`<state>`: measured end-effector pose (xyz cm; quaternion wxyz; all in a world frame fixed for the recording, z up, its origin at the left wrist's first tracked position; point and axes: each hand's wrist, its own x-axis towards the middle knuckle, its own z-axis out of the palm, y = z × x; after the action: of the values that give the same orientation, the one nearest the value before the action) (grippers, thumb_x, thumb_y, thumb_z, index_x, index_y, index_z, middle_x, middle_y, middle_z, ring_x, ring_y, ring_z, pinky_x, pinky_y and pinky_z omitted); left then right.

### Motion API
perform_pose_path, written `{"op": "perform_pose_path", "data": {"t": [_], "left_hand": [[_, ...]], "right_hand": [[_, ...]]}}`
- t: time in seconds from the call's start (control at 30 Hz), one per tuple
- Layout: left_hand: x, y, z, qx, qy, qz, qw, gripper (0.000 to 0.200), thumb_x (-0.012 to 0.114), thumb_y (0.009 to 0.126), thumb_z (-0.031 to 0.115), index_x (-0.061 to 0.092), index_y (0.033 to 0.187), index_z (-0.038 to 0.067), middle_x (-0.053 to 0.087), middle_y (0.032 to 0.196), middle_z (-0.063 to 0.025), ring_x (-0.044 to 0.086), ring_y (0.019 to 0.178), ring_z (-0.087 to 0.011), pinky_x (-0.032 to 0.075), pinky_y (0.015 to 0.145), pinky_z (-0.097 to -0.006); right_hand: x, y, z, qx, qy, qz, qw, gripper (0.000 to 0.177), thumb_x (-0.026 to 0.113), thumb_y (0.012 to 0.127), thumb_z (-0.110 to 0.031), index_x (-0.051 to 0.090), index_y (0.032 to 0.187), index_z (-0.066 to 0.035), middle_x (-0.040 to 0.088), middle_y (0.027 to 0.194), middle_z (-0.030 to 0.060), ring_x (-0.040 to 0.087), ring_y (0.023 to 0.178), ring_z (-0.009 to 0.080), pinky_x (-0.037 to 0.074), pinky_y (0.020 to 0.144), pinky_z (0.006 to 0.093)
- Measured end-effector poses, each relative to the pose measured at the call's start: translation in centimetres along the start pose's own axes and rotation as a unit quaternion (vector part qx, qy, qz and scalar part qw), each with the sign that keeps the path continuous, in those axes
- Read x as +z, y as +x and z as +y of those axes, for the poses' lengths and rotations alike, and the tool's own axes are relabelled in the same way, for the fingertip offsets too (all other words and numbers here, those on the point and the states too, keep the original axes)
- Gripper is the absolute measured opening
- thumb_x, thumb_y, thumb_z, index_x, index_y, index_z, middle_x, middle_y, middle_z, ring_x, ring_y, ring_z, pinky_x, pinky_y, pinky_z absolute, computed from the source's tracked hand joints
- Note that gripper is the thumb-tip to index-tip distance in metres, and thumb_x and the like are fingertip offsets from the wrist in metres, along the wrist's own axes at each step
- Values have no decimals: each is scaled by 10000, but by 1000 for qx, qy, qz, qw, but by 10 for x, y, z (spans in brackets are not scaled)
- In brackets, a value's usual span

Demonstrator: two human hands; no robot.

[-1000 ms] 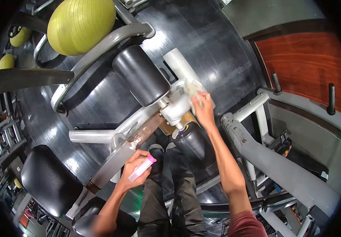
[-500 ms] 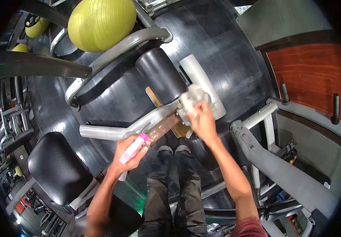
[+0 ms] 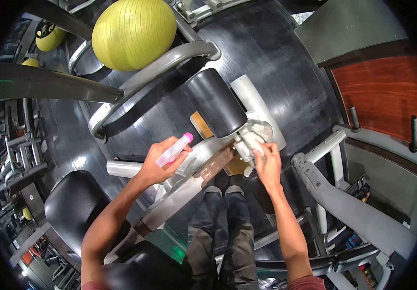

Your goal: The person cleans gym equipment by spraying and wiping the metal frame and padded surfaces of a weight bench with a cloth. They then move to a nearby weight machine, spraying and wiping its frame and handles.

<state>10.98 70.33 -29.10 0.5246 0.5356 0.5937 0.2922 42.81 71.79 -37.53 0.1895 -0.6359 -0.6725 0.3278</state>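
My left hand (image 3: 162, 157) is closed around a slim translucent plastic bottle (image 3: 172, 153) with a bright pink end. It hovers above the grey metal frame of an exercise machine. In my right hand (image 3: 268, 166) is a crumpled whitish cloth (image 3: 253, 140), pressed against the metal bracket (image 3: 241, 151) beside the black roller pad (image 3: 216, 102). The fingers hide part of the cloth. Between my hands runs a grey beam (image 3: 174, 200) with a worn brown patch (image 3: 215, 162) near its upper end.
A yellow exercise ball (image 3: 133, 34) rests behind a curved grey frame (image 3: 169, 63) at upper left. A black padded seat (image 3: 75, 203) is at lower left. Another grey machine arm (image 3: 343, 198) stands at right. My shoes (image 3: 234, 190) are below the bracket.
My left hand has lifted the bottle away from the beam, uncovering more of it. My right hand has shifted slightly down the bracket with the cloth. The whole view has moved a little.
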Motion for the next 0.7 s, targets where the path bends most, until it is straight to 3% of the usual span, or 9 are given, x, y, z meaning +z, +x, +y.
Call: {"op": "perform_pose_path", "data": {"t": [0.07, 0.13, 0.43, 0.57, 0.63, 0.7], "left_hand": [[-3, 5, -3, -26, 18, -29, 999, 76, 640, 879, 73, 630, 931, 19, 656, 817, -83, 640, 743, -144, 491, 690, -281], [-2, 10, -10, 14, 22, -14, 1000, 74, 643, 874, 81, 626, 898, 14, 641, 782, -96, 630, 703, -160, 484, 662, -288], [6, 19, -7, 14, 69, -9, 997, 85, 635, 837, 85, 615, 864, 6, 570, 626, -138, 558, 519, -209, 445, 545, -320], [3, 22, -1, 4, 73, 8, 997, 66, 633, 864, 70, 617, 854, 7, 607, 704, -86, 599, 623, -142, 460, 600, -287], [2, 25, 1, 25, 42, 63, 997, 54, 631, 859, 64, 619, 862, 11, 605, 692, -78, 585, 618, -125, 453, 596, -277], [-3, 27, 1, 10, 40, 70, 997, 66, 628, 845, 63, 623, 876, 5, 619, 696, -105, 604, 600, -170, 465, 588, -297]], "right_hand": [[11, 6, 16, 51, -9, 64, 997, 311, 612, 915, -208, 661, 1176, -45, 569, 979, 166, 588, 921, 320, 471, 827, 392], [16, 9, 14, 110, 21, 118, 987, 319, 614, 918, -215, 654, 1173, -26, 579, 979, 162, 593, 918, 318, 469, 824, 387], [14, 4, 11, 131, 25, 157, 979, 365, 635, 921, -264, 646, 1141, 27, 612, 1037, 161, 610, 978, 308, 459, 884, 364], [16, 4, 13, 131, 26, 161, 978, 352, 637, 922, -264, 652, 1114, 30, 615, 1024, 157, 610, 972, 304, 457, 880, 360], [17, 4, 16, 127, 36, 174, 976, 345, 640, 921, -259, 653, 1112, 27, 616, 1020, 152, 609, 968, 296, 455, 879, 358], [14, 7, 11, 133, 68, 191, 970, 318, 638, 926, -235, 655, 1109, 23, 617, 1027, 134, 604, 963, 262, 449, 876, 350]]}}
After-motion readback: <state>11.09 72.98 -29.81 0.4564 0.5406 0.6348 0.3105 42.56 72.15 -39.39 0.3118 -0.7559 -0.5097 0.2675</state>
